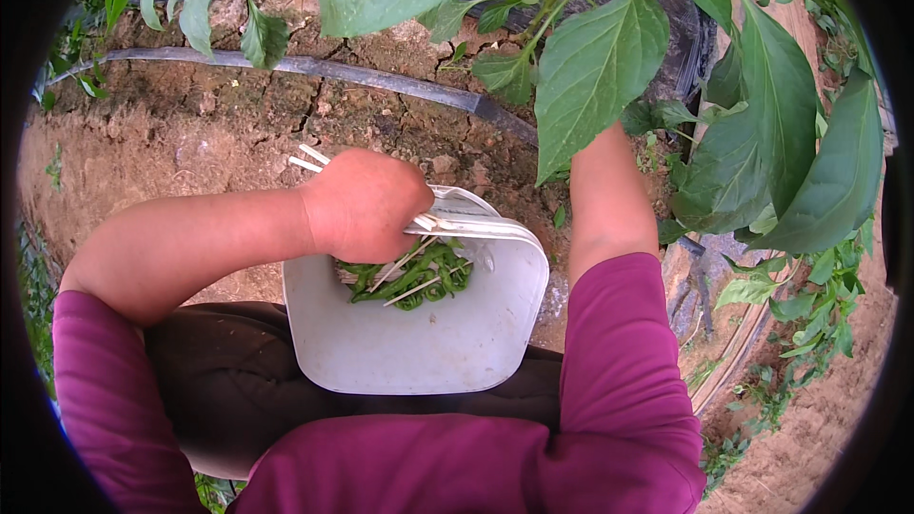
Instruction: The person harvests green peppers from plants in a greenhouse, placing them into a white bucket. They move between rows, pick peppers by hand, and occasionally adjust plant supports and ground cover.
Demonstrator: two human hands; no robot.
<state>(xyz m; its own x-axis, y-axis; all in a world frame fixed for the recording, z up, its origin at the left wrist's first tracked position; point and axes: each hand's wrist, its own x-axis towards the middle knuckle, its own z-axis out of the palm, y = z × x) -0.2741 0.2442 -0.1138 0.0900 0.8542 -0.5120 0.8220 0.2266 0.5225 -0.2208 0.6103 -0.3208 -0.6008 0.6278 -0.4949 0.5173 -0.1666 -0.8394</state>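
My left hand (368, 203) is closed over the far rim of a white plastic bucket (421, 353), with pale thin sticks (305, 165) running through the fist. The bucket tilts towards me and rests against my dark trousers. In its bottom lie slender green peppers (410, 282), some curled, with a couple of thin sticks among them. My right hand is out of view; its forearm (613, 193) reaches up beneath a broad leaf (603, 64) of a pepper plant, so what it touches is hidden.
Cracked brown soil (235, 111) lies ahead, crossed by a flat drip irrigation tape (300, 64). Dark plastic mulch film (671, 28) covers the bed under the plants. Large leaves (771, 114) hang close on the right, and more foliage (193, 7) hangs at upper left.
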